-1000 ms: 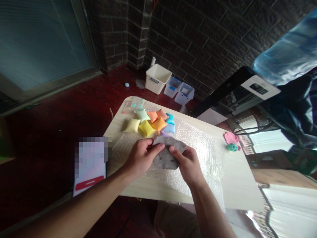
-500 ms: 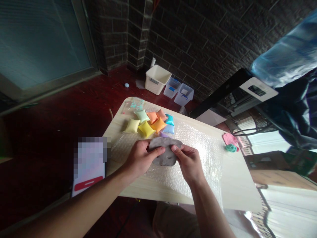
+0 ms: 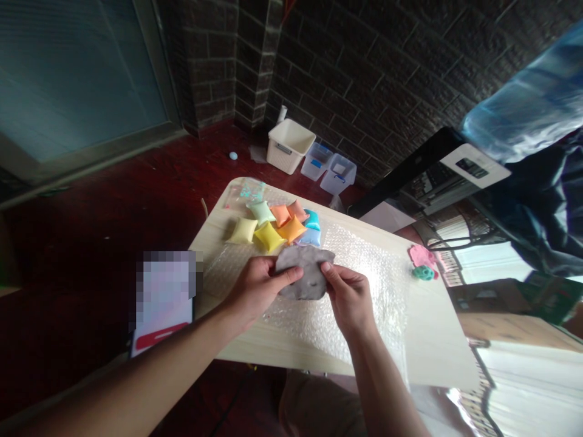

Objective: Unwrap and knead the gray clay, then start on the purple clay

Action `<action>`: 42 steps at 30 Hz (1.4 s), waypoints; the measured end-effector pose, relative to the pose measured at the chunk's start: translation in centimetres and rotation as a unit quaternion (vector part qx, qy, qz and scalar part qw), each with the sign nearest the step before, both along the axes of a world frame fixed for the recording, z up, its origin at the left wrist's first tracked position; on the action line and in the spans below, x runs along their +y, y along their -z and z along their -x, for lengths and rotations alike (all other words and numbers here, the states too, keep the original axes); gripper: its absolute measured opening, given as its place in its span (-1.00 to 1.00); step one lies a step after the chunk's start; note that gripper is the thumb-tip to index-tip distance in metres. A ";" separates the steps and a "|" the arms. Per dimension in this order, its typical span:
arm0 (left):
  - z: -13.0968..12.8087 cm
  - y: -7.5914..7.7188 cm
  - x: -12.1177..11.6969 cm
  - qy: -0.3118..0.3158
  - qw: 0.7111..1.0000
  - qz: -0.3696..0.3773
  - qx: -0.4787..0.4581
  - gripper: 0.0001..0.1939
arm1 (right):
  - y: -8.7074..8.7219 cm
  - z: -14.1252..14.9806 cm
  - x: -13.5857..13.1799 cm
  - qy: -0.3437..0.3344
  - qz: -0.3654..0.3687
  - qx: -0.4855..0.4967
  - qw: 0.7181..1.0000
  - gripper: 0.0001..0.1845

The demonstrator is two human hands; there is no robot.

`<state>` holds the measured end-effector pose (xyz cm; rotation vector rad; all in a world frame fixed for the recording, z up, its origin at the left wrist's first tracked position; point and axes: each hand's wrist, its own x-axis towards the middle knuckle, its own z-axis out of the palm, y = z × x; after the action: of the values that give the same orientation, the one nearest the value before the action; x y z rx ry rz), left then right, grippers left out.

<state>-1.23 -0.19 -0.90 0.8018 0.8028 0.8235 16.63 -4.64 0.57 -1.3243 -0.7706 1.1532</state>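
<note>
A flattened grey piece of modelling clay (image 3: 306, 274) is held up over the table, its face dented in places. My left hand (image 3: 259, 284) pinches its left side, thumb on the near face and fingers behind. On the right edge, my right hand (image 3: 350, 294) grips it the same way. Bubble wrap (image 3: 368, 291) lies below on the light wooden table (image 3: 439, 328). Just beyond the clay are several coloured packets, among them a yellow packet (image 3: 269, 237), an orange packet (image 3: 292, 229) and a pale blue packet (image 3: 310, 237).
Pink clay (image 3: 421, 255) and a green clay shape (image 3: 423, 273) lie at the table's right edge. A clear plastic bag (image 3: 251, 190) is at the far left corner. On the floor behind stand a cream bin (image 3: 288, 149) and clear boxes (image 3: 337, 174). A screen (image 3: 164, 297) stands at left.
The clay has tilted so more of its face shows, and its top edge now covers the purple packet. My right thumb has shifted slightly outward to the clay's right edge.
</note>
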 end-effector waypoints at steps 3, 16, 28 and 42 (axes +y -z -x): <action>-0.1 -0.2 -0.1 0.018 0.998 0.019 -0.055 -0.62 | 0.0 -0.2 0.1 0.024 -0.005 0.008 1.000 -0.72; 0.1 0.3 -0.3 0.013 0.999 -0.035 0.022 -0.63 | -0.1 1.0 -0.3 -0.066 0.026 0.015 0.997 -0.73; 0.2 0.4 0.0 -0.012 0.997 -0.069 0.039 -0.58 | -0.1 1.3 -0.3 -0.055 0.037 0.018 0.998 -0.66; -0.1 1.1 0.1 0.008 0.999 -0.048 0.003 -0.65 | 0.2 0.4 -0.4 -0.081 0.007 -0.010 0.997 -0.77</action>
<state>-1.15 -0.08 -2.01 0.8959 0.7652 0.8504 16.20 -5.05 0.38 -1.3051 -0.9005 1.2761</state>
